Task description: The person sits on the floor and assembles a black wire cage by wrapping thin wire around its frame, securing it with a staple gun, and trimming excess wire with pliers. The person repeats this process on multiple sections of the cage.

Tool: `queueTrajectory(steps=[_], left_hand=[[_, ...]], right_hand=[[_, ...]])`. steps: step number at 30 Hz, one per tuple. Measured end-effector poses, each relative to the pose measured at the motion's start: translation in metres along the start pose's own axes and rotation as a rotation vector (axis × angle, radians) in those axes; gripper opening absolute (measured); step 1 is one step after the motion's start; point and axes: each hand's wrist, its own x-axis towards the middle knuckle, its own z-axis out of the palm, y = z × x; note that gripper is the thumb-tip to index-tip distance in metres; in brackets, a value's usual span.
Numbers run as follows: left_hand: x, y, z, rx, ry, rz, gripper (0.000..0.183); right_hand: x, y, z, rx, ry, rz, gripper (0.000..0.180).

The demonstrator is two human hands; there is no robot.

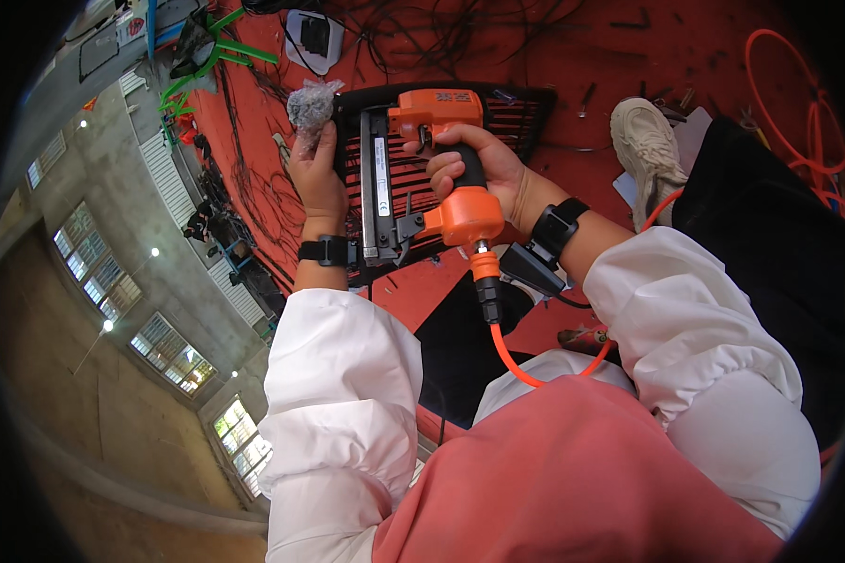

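Note:
My right hand (pixel 475 169) is closed around the black grip of an orange pneumatic stapler (pixel 440 176), a finger near its trigger. The tool's long black magazine lies over a black slatted frame (pixel 408 193), to the right of my left hand. A bright orange air hose (pixel 501 352) runs from the coupling under the handle towards my lap. With my left hand (pixel 320 165) I pinch a small clear plastic bag of dark pieces (pixel 311 105) at the frame's upper left corner. Whether the stapler touches the frame, I cannot tell.
Thin black strands (pixel 451 35) lie tangled across the red floor (pixel 598 63). A white container (pixel 315 42) with black pieces stands at the top, near a green plastic frame (pixel 229 49). A beige shoe (pixel 644 148), pliers (pixel 750 123) and coiled orange hose (pixel 813 162) are at the right.

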Motion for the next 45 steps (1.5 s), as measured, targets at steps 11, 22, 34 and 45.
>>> queueTrajectory(steps=[11,22,34,45], left_hand=[[0.001,-0.006,0.001,-0.025,0.025,-0.018,0.030],[0.006,-0.009,-0.006,-0.085,-0.010,-0.043,0.034],[-0.006,0.001,0.012,0.143,0.054,0.074,0.034],[-0.040,0.018,0.037,0.223,0.154,0.174,0.031]], right_hand=[[-0.002,-0.003,0.002,0.000,0.047,-0.014,0.024],[-0.045,-0.060,0.012,-0.223,0.011,-0.143,0.033],[-0.083,-0.093,0.139,-1.352,0.535,-1.145,0.008],[-0.058,-0.062,0.333,-2.831,0.423,-1.134,0.014]])
